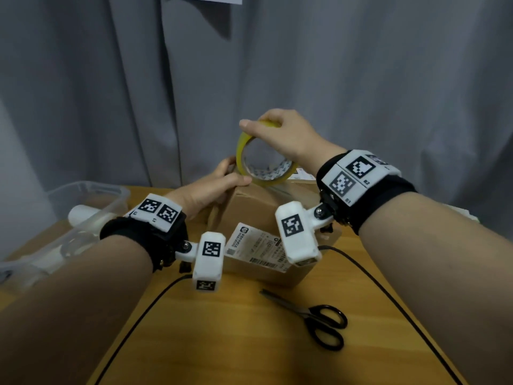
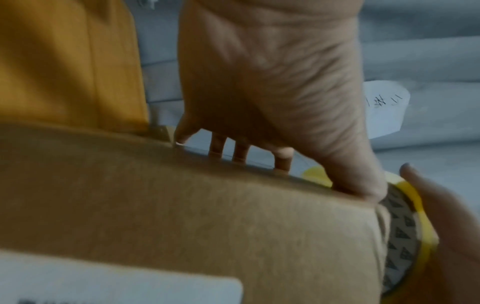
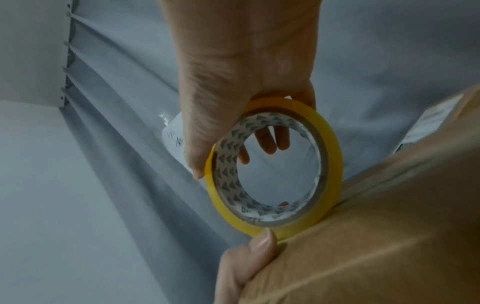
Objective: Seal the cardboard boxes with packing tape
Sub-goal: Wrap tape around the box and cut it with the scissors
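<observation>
While one box (image 1: pixel 266 207) sits on the wooden table (image 1: pixel 249 343), one yellow roll of tape (image 1: pixel 262 159) is held upright on the box's top far edge. The roll is gripped at its top by the right hand (image 1: pixel 280 134), with the thumb on one side and the fingers curled over the other. The box's far left corner is gripped by the left hand (image 1: pixel 213 187), with its thumb pressed on top just beside the roll. One pair of scissors (image 1: pixel 319 320) and one clear tub (image 1: pixel 69 218) are seen only in the head view. The pattern inside the roll is shown best by the right wrist view.
</observation>
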Demonstrator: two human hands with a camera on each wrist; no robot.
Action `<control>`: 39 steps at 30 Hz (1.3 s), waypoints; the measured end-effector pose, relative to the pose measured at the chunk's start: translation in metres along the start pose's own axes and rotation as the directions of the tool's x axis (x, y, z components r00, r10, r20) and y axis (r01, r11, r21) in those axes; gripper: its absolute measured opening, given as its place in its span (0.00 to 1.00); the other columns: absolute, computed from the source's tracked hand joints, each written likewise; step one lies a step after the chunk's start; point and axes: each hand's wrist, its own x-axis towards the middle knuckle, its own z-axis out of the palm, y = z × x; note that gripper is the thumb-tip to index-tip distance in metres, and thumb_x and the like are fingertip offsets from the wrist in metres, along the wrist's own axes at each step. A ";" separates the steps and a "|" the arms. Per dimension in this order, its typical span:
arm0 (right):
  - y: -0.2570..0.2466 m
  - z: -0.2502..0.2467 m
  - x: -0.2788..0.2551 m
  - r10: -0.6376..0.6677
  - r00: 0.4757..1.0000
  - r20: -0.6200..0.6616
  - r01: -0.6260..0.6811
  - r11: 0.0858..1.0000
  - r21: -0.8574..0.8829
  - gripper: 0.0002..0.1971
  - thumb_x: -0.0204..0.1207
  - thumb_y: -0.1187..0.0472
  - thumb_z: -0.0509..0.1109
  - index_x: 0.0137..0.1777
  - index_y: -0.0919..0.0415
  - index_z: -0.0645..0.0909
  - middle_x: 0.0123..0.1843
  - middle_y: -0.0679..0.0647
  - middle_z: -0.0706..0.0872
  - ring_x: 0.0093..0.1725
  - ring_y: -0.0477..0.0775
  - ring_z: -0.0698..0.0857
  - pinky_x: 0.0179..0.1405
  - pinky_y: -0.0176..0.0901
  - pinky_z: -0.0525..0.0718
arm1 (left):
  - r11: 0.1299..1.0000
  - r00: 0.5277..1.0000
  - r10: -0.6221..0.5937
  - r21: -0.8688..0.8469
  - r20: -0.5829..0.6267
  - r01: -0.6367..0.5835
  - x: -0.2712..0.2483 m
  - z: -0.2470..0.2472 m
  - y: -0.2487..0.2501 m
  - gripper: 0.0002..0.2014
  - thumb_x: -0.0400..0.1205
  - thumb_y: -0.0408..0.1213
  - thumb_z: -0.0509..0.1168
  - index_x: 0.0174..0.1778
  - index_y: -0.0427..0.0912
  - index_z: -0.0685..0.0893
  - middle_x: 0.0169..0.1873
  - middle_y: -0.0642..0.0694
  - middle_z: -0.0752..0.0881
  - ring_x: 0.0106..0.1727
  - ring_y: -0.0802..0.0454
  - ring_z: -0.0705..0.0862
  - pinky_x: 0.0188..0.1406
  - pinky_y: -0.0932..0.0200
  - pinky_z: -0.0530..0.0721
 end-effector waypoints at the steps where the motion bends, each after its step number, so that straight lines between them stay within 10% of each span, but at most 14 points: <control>1: -0.002 0.010 0.000 0.009 1.000 0.012 -0.009 1.000 -0.015 0.21 0.70 0.33 0.71 0.43 0.52 0.81 0.41 0.46 0.83 0.47 0.49 0.83 0.40 0.39 0.76 | 1.000 1.000 -0.028 0.003 -0.015 0.028 -0.004 -0.005 -0.007 0.46 0.60 0.63 0.69 0.76 0.60 0.63 0.65 0.55 0.79 0.64 0.52 0.79 0.66 0.48 0.76; 9: -0.003 0.072 -0.010 0.004 0.999 0.040 0.003 0.984 -0.180 0.35 0.67 0.32 0.72 0.60 0.62 0.79 0.51 0.54 0.82 0.53 0.56 0.80 0.45 0.41 0.71 | 0.991 0.991 -0.115 0.059 -0.061 0.119 -0.028 0.001 -0.052 0.31 0.84 0.45 0.61 0.81 0.49 0.55 0.67 0.57 0.68 0.72 0.57 0.67 0.63 0.63 0.64; 14: 0.000 0.040 -0.013 0.028 0.993 0.116 0.012 0.946 -0.324 0.24 0.66 0.34 0.73 0.34 0.53 0.71 0.39 0.51 0.81 0.42 0.56 0.81 0.39 0.45 0.76 | 0.918 0.992 -0.125 0.381 0.006 0.114 -0.014 -0.004 -0.050 0.51 0.62 0.74 0.54 0.82 0.61 0.46 0.82 0.46 0.55 0.83 0.45 0.54 0.80 0.42 0.57; 19: 0.024 -0.002 -0.018 0.035 0.978 0.203 0.101 0.779 -0.618 0.27 0.65 0.31 0.73 0.46 0.54 0.77 0.42 0.49 0.78 0.47 0.54 0.77 0.41 0.46 0.74 | 0.865 0.991 -0.121 0.497 0.065 0.073 -0.011 -0.007 -0.042 0.45 0.63 0.75 0.53 0.78 0.70 0.52 0.82 0.45 0.56 0.81 0.42 0.57 0.79 0.40 0.57; 25: 0.030 0.002 -0.018 0.017 0.992 0.128 0.046 0.877 -0.477 0.19 0.78 0.41 0.60 0.41 0.56 0.80 0.41 0.52 0.82 0.53 0.59 0.81 0.49 0.48 0.79 | 0.437 0.999 -0.037 0.899 0.025 -0.006 -0.016 -0.006 -0.019 0.35 0.84 0.60 0.49 0.84 0.47 0.52 0.84 0.47 0.44 0.84 0.50 0.41 0.81 0.41 0.39; 28: 0.029 0.001 -0.017 0.026 0.993 0.115 0.027 0.901 -0.433 0.14 0.78 0.51 0.62 0.54 0.61 0.79 0.49 0.56 0.81 0.50 0.58 0.78 0.44 0.46 0.73 | 0.287 0.999 -0.025 0.958 0.036 -0.027 -0.022 0.014 -0.005 0.40 0.83 0.64 0.44 0.82 0.35 0.54 0.84 0.40 0.48 0.84 0.47 0.43 0.82 0.42 0.39; 33: 0.027 0.003 -0.019 -0.031 0.997 0.067 0.050 0.952 -0.301 0.15 0.71 0.48 0.75 0.49 0.58 0.82 0.46 0.53 0.87 0.49 0.54 0.83 0.49 0.46 0.81 | 0.225 0.994 -0.113 0.974 0.014 0.012 -0.012 0.041 -0.002 0.61 0.65 0.80 0.38 0.82 0.30 0.48 0.82 0.32 0.48 0.84 0.40 0.46 0.82 0.42 0.44; 39: 0.029 0.003 -0.019 0.036 0.996 0.080 -0.005 0.932 -0.361 0.18 0.74 0.44 0.71 0.54 0.56 0.84 0.50 0.55 0.89 0.54 0.55 0.84 0.51 0.43 0.79 | 0.206 0.994 -0.109 0.979 0.015 0.008 -0.006 0.031 -0.006 0.58 0.68 0.79 0.41 0.83 0.35 0.47 0.83 0.37 0.50 0.84 0.45 0.49 0.82 0.41 0.43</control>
